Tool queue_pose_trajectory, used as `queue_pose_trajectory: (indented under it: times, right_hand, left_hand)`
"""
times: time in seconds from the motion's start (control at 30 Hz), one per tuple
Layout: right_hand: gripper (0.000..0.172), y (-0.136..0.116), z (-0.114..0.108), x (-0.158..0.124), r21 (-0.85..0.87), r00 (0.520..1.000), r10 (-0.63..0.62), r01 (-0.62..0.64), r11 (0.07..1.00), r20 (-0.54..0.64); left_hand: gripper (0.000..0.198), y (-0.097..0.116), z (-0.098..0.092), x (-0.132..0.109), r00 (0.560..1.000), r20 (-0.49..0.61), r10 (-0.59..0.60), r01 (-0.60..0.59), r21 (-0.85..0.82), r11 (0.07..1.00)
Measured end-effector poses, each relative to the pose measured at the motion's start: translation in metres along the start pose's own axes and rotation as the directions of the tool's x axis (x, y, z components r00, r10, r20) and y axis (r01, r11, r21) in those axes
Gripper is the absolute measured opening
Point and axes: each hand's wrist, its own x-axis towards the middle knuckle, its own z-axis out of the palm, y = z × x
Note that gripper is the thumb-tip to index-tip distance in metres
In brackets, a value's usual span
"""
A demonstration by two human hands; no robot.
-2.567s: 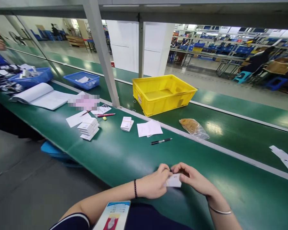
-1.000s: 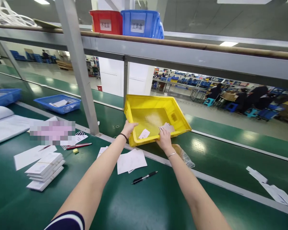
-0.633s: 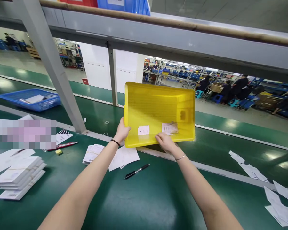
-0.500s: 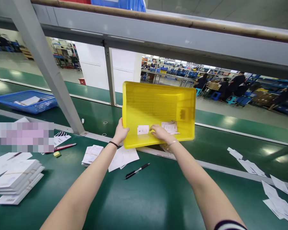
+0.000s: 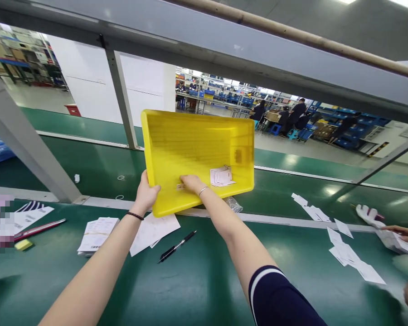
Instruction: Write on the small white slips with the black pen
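Observation:
A yellow plastic bin (image 5: 193, 145) is tilted up with its open side facing me. My left hand (image 5: 146, 194) grips its lower left edge, thumb on the rim and the other fingers hidden behind the wall. Inside the bin my right hand (image 5: 192, 183) is closed over a small white card (image 5: 180, 186); most of the card is covered by the fingers. More white cards (image 5: 221, 176) lie in the bin's lower right corner. Under the bin a clear plastic bag (image 5: 234, 204) shows in part.
A black pen (image 5: 177, 246), white sheets (image 5: 154, 231) and a banded stack of cards (image 5: 97, 234) lie on the green bench (image 5: 190, 290). Loose cards (image 5: 348, 256) are spread at right, near another person's hand (image 5: 403, 233). A metal post (image 5: 30, 136) stands at left.
My view has swung right, so another person's hands show at the right edge. My right hand has come down onto the white card at the bin's lower left. My left hand keeps its grip.

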Motion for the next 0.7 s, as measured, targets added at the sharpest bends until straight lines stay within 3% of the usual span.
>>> queue_pose_trajectory:
  times: [0.07, 0.2, 0.33, 0.53, 0.7]
  right_hand:
    - [0.025, 0.022, -0.008, -0.009, -0.027, 1.0, 0.024, -0.024, 0.999, 0.013]
    - [0.029, 0.097, -0.024, -0.042, -0.099, 0.992, 0.127, -0.125, 0.987, 0.01]
    - [0.032, 0.151, -0.021, -0.074, -0.132, 0.987, 0.162, -0.159, 0.978, 0.015]
    - [0.029, 0.153, -0.001, -0.079, -0.09, 0.987, 0.151, -0.154, 0.984, -0.046]
    - [0.034, 0.144, -0.008, -0.092, 0.014, 0.977, 0.192, -0.191, 0.981, -0.093]
  left_hand:
    - [0.08, 0.0, 0.0, 0.0, 1.0, 0.005, -0.005, 0.005, 0.01, 1.0]
    - [0.079, -0.002, 0.0, 0.001, 1.0, -0.002, -0.013, 0.013, 0.007, 1.0]
    - [0.078, -0.005, 0.001, 0.005, 1.0, -0.006, -0.006, 0.006, -0.004, 1.0]
    - [0.076, -0.001, -0.001, 0.003, 0.999, -0.013, -0.036, 0.036, 0.021, 0.999]
    - [0.07, 0.007, 0.0, 0.002, 0.998, -0.042, -0.047, 0.049, 0.064, 0.997]
